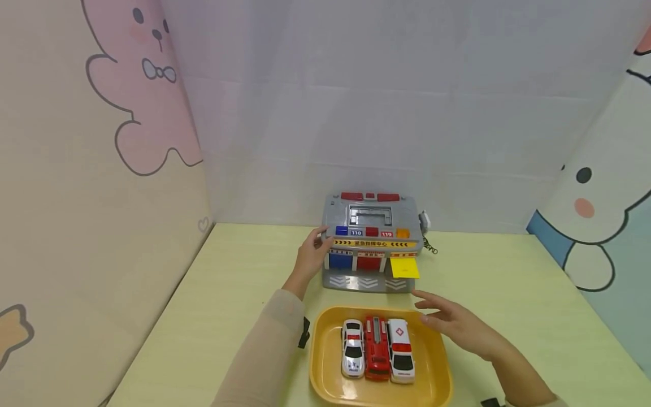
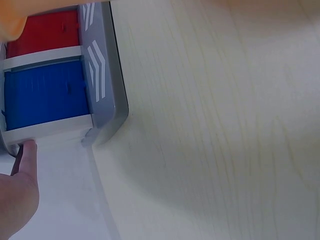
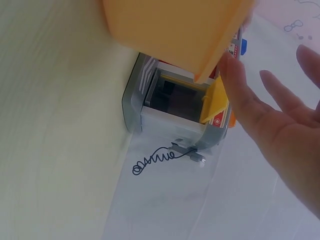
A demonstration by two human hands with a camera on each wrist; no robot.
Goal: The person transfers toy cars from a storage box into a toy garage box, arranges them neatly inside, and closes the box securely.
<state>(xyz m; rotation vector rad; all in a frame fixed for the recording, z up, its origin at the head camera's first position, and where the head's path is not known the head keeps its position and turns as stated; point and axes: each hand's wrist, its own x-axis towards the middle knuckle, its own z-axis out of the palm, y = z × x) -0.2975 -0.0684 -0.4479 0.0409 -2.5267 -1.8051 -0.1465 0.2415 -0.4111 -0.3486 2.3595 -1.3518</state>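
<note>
A grey toy rescue station (image 1: pixel 333 215) stands at the back of the table. Its blue door (image 1: pixel 341 261) and red door (image 1: pixel 368 264) are down; the yellow door (image 1: pixel 404 267) is swung up, showing a dark bay in the right wrist view. My left hand (image 1: pixel 310 259) touches the station's left side, one straight finger (image 2: pixel 30 157) against the wall. Over the right rim of a yellow tray (image 1: pixel 434 367) hovers my right hand (image 1: pixel 458 325), fingers spread and holding nothing. In the tray lie a white police car (image 1: pixel 352 350), a red fire truck (image 1: pixel 377 353) and a white ambulance (image 1: pixel 402 350).
A coiled black cord (image 3: pixel 155 159) hangs beside the station's right side, by a small grey piece (image 1: pixel 425 220). White cloth (image 1: pixel 386 130) rises behind the table (image 1: pixel 488 277). Panels with cartoon animals (image 1: pixel 147 113) stand at both sides.
</note>
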